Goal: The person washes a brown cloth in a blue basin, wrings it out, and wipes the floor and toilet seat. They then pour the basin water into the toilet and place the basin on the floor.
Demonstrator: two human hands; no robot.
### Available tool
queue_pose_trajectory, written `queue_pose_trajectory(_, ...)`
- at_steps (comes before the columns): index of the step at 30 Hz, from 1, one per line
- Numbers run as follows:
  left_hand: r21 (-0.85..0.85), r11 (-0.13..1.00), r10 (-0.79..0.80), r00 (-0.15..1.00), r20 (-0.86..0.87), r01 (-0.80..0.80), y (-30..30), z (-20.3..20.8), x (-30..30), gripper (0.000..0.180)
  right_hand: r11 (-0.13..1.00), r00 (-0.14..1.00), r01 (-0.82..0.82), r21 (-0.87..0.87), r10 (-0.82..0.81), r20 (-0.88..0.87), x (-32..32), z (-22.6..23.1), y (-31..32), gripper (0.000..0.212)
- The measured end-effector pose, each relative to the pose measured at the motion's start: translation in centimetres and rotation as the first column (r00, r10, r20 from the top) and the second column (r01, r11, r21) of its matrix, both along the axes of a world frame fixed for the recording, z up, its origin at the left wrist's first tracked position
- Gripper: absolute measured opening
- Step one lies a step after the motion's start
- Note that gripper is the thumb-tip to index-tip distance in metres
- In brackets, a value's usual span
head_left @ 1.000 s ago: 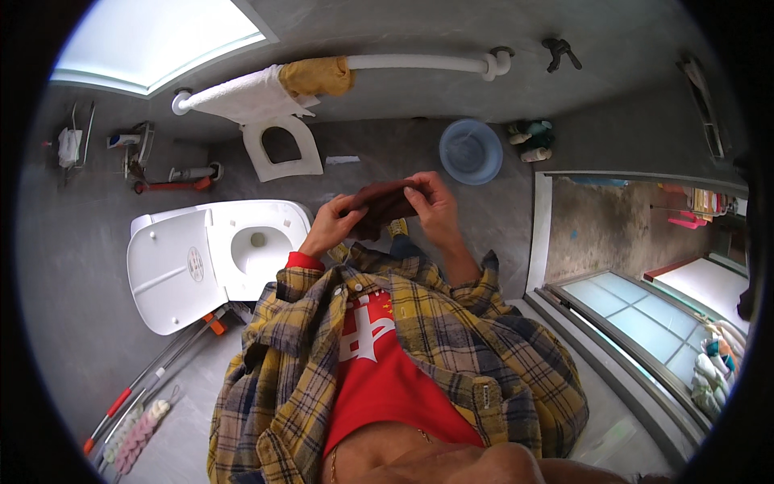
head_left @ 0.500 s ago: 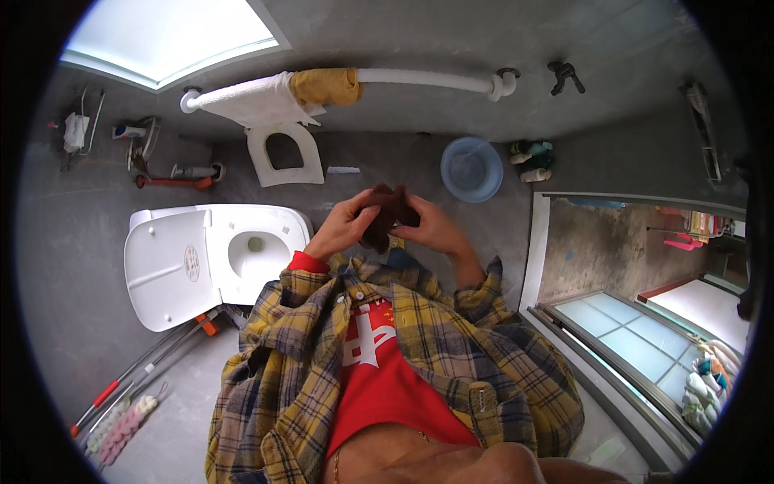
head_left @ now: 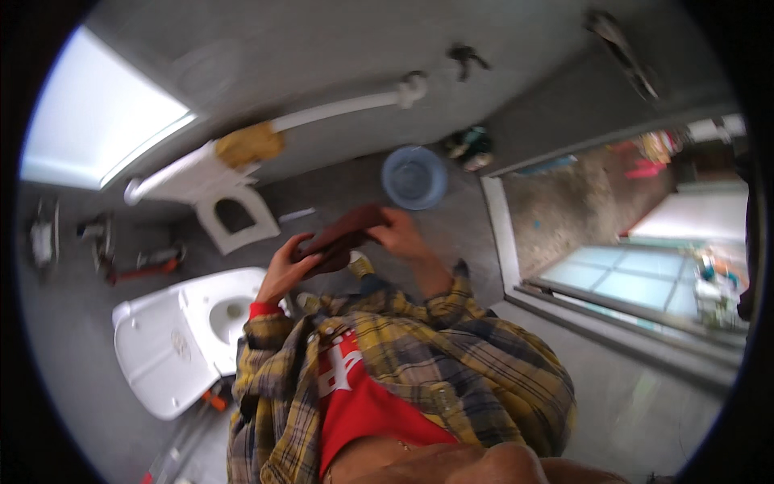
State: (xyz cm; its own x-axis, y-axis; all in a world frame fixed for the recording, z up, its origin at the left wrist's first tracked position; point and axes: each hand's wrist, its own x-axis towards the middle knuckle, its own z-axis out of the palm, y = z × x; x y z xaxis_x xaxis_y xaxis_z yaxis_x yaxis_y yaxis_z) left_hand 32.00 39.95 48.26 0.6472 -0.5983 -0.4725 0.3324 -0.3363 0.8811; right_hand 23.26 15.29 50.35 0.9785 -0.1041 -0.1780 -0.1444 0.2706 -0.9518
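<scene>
A dark brown cloth is stretched slantwise between my two hands, in front of my body. My left hand grips its lower left end, fingers bent round the edge. At the upper right end my right hand holds it, with the fingertips partly behind the fabric and slightly blurred. The white toilet, its lid raised, stands to the left of my left hand. Beyond my right hand, on the floor by the wall, sits a round blue basin.
A white toilet seat ring leans at the wall. Above it, a yellow towel and a white towel hang on a white bar. Bottles stand near the door frame. Mop poles lie lower left.
My view has turned, tilting the room. The cloth, bunched between my close-set hands before, is now pulled out longer, and my hands are farther apart.
</scene>
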Motion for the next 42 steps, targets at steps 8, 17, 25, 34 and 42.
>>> queue_pose_trajectory(8, -0.194, 0.979, 0.076, 0.995, 0.061, -0.063, -1.7, 0.1, 1.1, 0.038, 0.996, 0.994, 0.076, -0.043, -0.072, 0.088, -0.1, 1.9, -0.8, 0.018)
queue_pose_trajectory(17, -0.235, 0.969, -0.051, 0.992, 0.117, 0.077, -3.0, -1.2, 1.2, 0.052, 0.995, 0.981, 0.089, 0.041, -0.095, 0.172, 0.2, 5.2, 0.6, 0.020)
queue_pose_trajectory(25, -0.239, 0.969, -0.052, 0.997, 0.060, 0.065, -2.2, -3.9, -0.4, 0.038, 0.995, 0.983, -0.003, 0.096, -0.015, 0.185, 0.9, 3.6, 3.2, 0.023)
queue_pose_trajectory(34, -0.288, 0.953, 0.037, 0.977, -0.209, -0.098, -1.1, -3.8, -1.8, 0.050, 0.990, 0.989, -0.090, 0.110, 0.076, 0.130, 1.4, 2.5, 4.1, 0.026)
queue_pose_trajectory(42, -0.264, 0.964, -0.030, 0.995, -0.091, 0.005, -1.0, -3.8, -2.8, 0.064, 0.991, 0.983, -0.089, 0.095, 0.072, 0.170, 2.0, 2.1, 4.4, 0.026)
